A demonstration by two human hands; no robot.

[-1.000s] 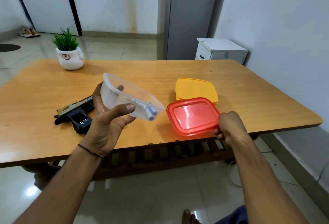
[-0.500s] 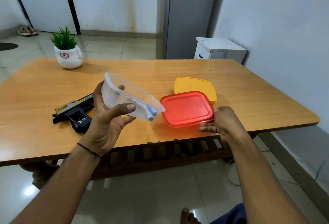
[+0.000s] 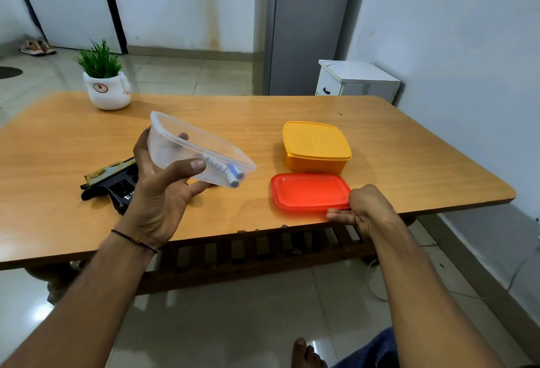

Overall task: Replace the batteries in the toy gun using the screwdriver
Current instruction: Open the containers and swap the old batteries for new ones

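1. Clear plastic tub, tilted in the left hand, lets the batteries slide to its low corner for picking.
2. Right hand pinches the red lid flat on the table, freeing itself.
3. Toy gun lies behind the left hand.

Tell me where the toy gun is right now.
The toy gun lies on the table's left side, partly hidden behind the left hand holding the clear container.
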